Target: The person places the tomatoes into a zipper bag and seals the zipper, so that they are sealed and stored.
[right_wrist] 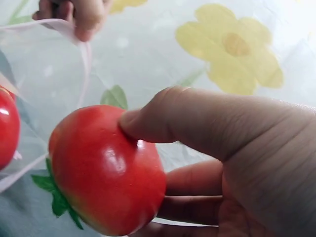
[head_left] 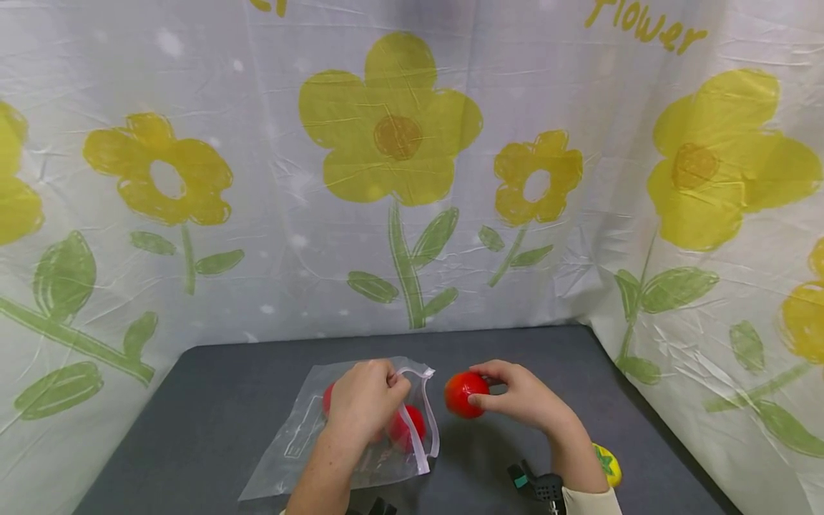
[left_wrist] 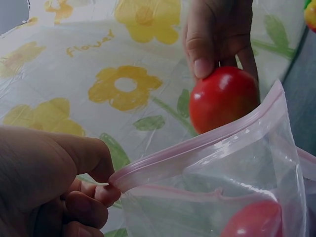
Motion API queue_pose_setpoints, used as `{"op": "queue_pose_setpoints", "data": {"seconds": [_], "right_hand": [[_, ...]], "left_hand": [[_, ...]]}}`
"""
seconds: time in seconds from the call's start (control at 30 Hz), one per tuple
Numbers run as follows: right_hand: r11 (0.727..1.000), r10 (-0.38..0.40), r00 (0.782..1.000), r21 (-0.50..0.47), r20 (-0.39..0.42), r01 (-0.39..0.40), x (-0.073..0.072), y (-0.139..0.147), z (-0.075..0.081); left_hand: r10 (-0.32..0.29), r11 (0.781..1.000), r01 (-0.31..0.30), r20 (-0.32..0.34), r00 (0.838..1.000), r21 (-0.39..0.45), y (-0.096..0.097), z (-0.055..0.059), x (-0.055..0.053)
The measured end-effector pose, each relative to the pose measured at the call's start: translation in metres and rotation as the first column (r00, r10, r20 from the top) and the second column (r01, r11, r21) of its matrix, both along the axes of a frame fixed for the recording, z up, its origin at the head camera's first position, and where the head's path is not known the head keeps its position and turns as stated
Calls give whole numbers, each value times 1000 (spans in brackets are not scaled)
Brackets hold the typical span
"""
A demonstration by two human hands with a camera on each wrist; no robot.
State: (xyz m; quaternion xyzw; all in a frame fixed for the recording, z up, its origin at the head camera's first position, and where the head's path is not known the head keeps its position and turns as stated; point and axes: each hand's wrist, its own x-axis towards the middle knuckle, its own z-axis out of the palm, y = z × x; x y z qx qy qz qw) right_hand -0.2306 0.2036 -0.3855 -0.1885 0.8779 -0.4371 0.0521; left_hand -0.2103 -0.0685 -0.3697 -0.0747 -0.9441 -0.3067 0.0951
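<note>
My left hand (head_left: 365,402) pinches the rim of a clear zip bag (head_left: 283,450), lifting its pinkish zip edge so the mouth gapes to the right. Inside the bag lie red tomatoes, one tomato (head_left: 407,428) near the mouth and another mostly hidden behind my left hand. Between thumb and fingers my right hand (head_left: 515,390) grips a red tomato (head_left: 465,395), just right of the bag's mouth. Green leaves show at the lower left of this tomato (right_wrist: 111,168) in the right wrist view. The left wrist view has it just beyond the zip edge (left_wrist: 197,145).
A yellow toy fruit or vegetable (head_left: 608,465) with a green top sits on the dark table (head_left: 193,429), partly behind my right forearm. White sheeting (head_left: 290,286) painted with yellow flowers hangs around the table's back and sides.
</note>
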Motion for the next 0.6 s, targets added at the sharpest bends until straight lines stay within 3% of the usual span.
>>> {"op": "queue_pose_setpoints", "data": {"seconds": [0.3,0.6], "right_hand": [[990,136,989,18,50,-138,1,-20,-5],[967,228,973,109,25,-229,3,-41,-10]], "left_hand": [[9,1000,-8,-17,1000,4,0,0,-1],[14,1000,-14,-22,1000,0,-1,-1,-1]]}}
